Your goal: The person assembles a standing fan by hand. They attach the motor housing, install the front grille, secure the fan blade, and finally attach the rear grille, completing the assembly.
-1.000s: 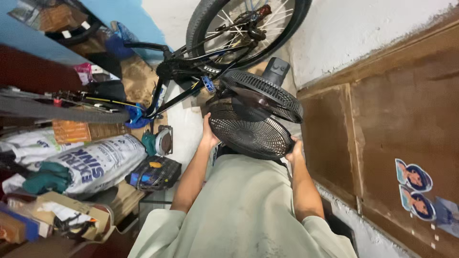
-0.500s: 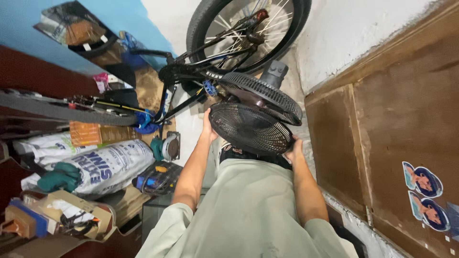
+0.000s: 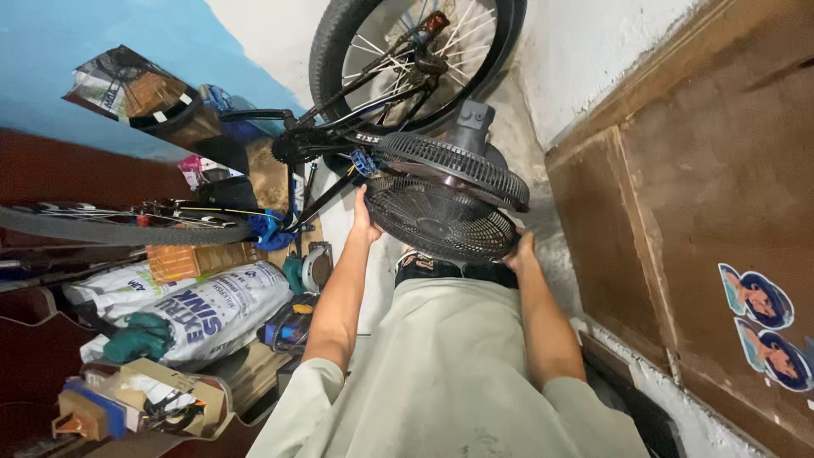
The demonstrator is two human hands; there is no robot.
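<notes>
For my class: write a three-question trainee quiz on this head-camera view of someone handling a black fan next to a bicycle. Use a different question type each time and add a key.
1. True or false: both hands grip the front grille of the black fan.
2. Multiple choice: what stands directly beyond the fan? A) a ladder B) a bicycle C) a washing machine
3. Fill in: the left hand holds one edge of the grille, the right hand the ______ edge.

Key
1. True: one hand on each side of the round grille.
2. B: its spoked wheel and dark frame sit just past the fan.
3. Opposite.
</notes>
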